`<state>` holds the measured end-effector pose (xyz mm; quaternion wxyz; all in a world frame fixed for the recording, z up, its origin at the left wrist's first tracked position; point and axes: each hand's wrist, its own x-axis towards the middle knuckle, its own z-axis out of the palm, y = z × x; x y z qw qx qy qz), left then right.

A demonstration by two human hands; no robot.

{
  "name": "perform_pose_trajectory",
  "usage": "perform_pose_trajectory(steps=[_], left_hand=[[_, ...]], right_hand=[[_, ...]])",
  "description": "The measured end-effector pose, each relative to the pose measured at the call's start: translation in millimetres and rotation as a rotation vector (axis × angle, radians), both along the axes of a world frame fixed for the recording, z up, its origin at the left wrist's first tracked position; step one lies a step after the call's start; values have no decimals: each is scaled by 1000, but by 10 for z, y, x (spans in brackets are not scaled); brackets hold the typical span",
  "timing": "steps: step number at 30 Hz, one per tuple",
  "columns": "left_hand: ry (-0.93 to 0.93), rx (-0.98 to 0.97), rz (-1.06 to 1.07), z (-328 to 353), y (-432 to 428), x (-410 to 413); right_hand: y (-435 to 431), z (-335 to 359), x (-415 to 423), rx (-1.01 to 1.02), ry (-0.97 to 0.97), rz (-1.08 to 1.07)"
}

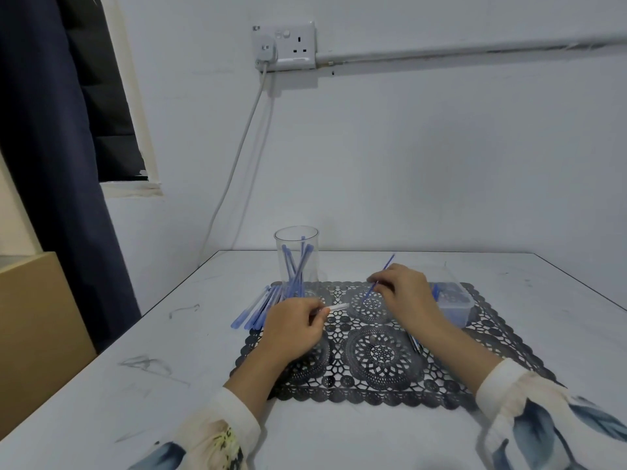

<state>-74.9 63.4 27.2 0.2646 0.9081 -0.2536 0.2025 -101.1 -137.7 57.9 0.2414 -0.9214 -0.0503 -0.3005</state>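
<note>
Over a black lace mat [380,354], the left hand [291,329] pinched a clear pen barrel [339,307] at centre; the right hand [403,293] pinched a thin blue refill [387,264] slanting toward one o'clock. A pen cup [297,245] stood at eleven o'clock.

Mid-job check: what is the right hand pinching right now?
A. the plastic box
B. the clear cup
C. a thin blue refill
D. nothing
C: the right hand pinches a thin blue refill slanting up over the lace mat, while the clear cup stands apart and the left hand grips a pale tube.
</note>
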Motion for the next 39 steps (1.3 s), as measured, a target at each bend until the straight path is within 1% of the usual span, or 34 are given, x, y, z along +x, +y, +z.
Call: perform_pose_trajectory(steps=[4, 8, 12, 16, 20, 27, 34, 39], left_hand=[[0, -10, -3, 8, -1, 0], [-2, -10, 3, 10, -4, 2], [3, -6, 7, 11, 4, 9], [8, -13, 11, 18, 9, 16], [0, -21, 15, 13, 20, 32], [-15, -9, 4, 10, 6, 28], [-14, -23, 0, 21, 13, 14], [-22, -15, -7, 15, 5, 16]], right_hand=[[13, -227, 7, -198, -240, 71], [0, -342, -4, -365, -338, 110], [-40, -371, -2, -392, -345, 65], [-66, -349, -11, -466, -380, 22], [-86, -376, 10, -462, -354, 5], [-93, -416, 33, -485, -427, 46], [-123, -424, 63, -474, -469, 2], [-108, -464, 88, -520, -530, 45]])
